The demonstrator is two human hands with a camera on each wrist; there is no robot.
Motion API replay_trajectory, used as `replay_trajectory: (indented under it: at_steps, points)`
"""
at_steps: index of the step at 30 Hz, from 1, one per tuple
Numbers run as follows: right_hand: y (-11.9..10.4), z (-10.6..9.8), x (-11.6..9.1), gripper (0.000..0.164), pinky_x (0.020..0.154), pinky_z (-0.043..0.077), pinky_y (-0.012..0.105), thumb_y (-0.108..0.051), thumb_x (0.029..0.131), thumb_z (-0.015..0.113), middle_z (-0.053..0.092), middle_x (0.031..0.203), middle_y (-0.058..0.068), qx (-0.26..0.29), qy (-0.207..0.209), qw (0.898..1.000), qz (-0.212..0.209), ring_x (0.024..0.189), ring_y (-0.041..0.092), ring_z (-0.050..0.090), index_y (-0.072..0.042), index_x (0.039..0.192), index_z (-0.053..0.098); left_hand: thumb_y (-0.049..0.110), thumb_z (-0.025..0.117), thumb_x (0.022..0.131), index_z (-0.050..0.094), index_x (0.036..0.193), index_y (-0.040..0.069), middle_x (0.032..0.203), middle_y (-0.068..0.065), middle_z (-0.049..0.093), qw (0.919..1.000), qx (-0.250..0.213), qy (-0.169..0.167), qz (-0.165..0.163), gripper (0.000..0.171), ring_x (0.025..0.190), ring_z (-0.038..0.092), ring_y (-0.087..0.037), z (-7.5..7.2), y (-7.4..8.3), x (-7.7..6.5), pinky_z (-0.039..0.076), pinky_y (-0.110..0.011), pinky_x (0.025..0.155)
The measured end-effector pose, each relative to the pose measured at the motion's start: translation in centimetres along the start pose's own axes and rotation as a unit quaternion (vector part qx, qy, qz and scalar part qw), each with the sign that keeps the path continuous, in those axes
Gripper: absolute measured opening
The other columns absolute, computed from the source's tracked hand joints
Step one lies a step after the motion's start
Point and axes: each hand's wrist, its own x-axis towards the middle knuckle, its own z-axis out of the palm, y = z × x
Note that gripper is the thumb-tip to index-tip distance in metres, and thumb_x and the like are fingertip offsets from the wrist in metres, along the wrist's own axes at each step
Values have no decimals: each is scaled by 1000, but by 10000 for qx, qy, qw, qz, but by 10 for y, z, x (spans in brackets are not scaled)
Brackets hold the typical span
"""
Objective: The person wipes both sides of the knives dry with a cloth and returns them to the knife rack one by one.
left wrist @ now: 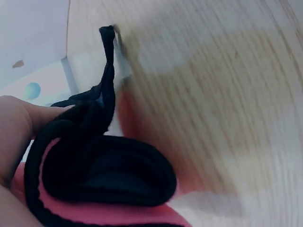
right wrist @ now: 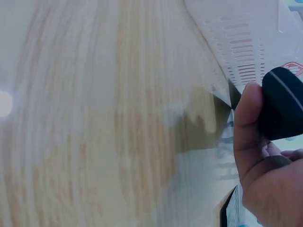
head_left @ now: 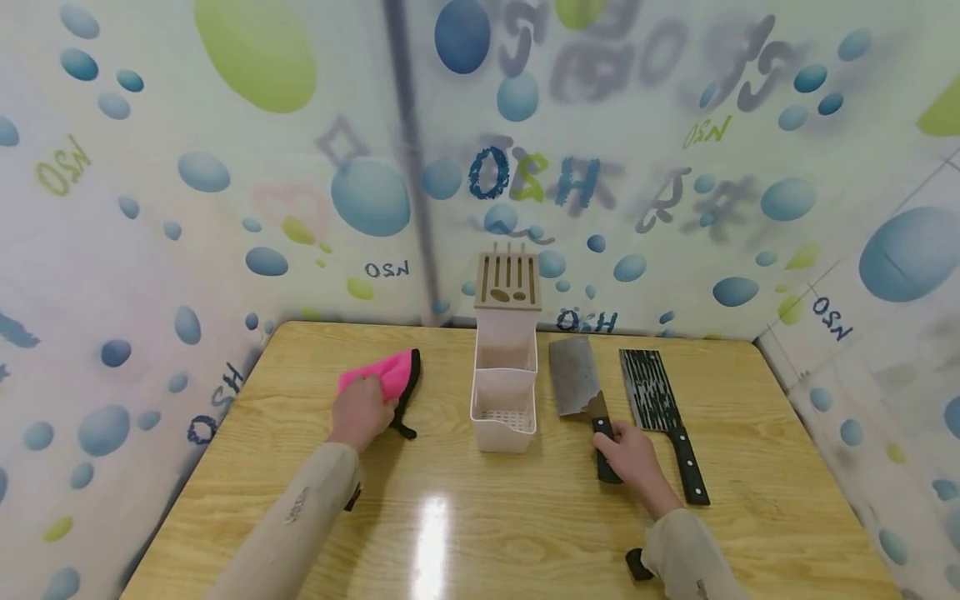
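Partly covered, partly cropped
The left hand (head_left: 362, 412) hides some pink cloth (head_left: 390, 372); the black cleaver handle (right wrist: 285, 105) leaves the right-wrist view at three o'clock.

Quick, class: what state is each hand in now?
Left hand: holding a pink cloth with black edging.
Right hand: holding a broad grey metal cleaver by its black handle.

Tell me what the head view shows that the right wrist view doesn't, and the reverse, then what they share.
Only the head view: the left hand gripping the pink cloth, and the brown slotted top of the rack.

Only the right wrist view: the red mark on the rack and the rows of slots through its pale wall.

Both: the right hand gripping a black handle, part of the rack, and the wooden table.
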Motion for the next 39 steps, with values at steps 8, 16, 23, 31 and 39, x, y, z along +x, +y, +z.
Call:
replay_trajectory:
  at_steps: [8, 16, 23, 31, 39]
  points:
    - [-9, -3, -4, 26, 60, 56, 26, -9, 99, 58, 69, 88, 17, 942, 29, 9955, -136, 71, 19, 67, 10, 117, 54, 24, 70, 96, 59, 113, -12, 101, -29, 61, 9967, -444, 672, 70, 42, 87, 64, -42, -19, 3, 2, 57, -58, 72]
    - [-27, -20, -12, 28, 63, 58, 23, -8, 102, 55, 70, 97, 23, 1082, 312, 9916, -638, 71, 17, 69, 9, 124, 55, 22, 69, 97, 58, 107, -9, 98, -26, 58, 9885, -781, 1189, 516, 35, 81, 58, -37, -46, 20, 0, 53, -54, 70]
    - [-51, -41, -20, 31, 67, 60, 22, -12, 104, 58, 71, 91, 13, 888, 507, 9875, -1200, 75, 17, 72, 6, 129, 61, 18, 67, 99, 54, 107, -6, 92, -21, 57, 9756, -1181, 1524, 1049, 29, 76, 56, -34, -76, 47, -3, 52, -48, 65]
    - [-83, -47, -33, 35, 69, 60, 21, -8, 102, 59, 70, 98, 24, 908, 567, 9762, -1887, 75, 15, 72, 7, 134, 59, 12, 67, 100, 53, 120, -7, 97, -23, 63, 9508, -1204, 2070, 1968, 31, 78, 62, -36, -108, 83, -2, 58, -51, 71]
    - [-103, -33, -40, 28, 67, 61, 23, -5, 102, 61, 71, 95, 22, 1020, 132, 9668, -2338, 73, 15, 71, 8, 127, 62, 9, 68, 99, 53, 137, -6, 115, -27, 67, 9288, -987, 2462, 2588, 44, 94, 69, -40, -133, 115, -2, 60, -55, 85]
